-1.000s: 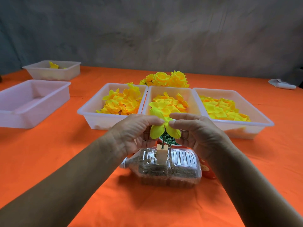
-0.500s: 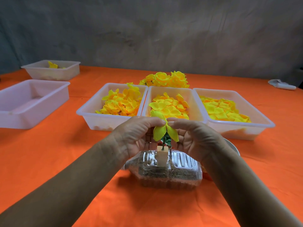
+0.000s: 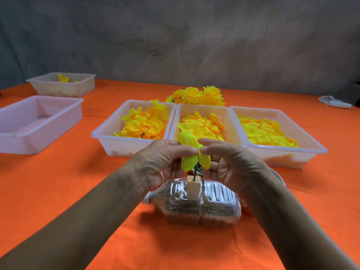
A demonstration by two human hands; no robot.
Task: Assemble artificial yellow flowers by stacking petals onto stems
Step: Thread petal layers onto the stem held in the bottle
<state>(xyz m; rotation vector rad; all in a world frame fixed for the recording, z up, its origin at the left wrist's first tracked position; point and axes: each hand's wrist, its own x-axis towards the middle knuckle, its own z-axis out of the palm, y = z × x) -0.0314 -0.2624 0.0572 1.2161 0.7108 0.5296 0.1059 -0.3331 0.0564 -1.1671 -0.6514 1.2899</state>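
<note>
1. Far left: small tray with a few yellow bits; nearer, an empty-looking tray on the orange table.
2. Left hand pinches the yellow petal layer from its left side.
3. Centre: petal layer sits on the green stem, stuck in a block on a filled bottle – one layer on, more to stack.
4. Right hand pinches the same layer from the right.
5. Behind: three petal trays well stocked; finished flowers beyond – a batch done, lots left.
</note>
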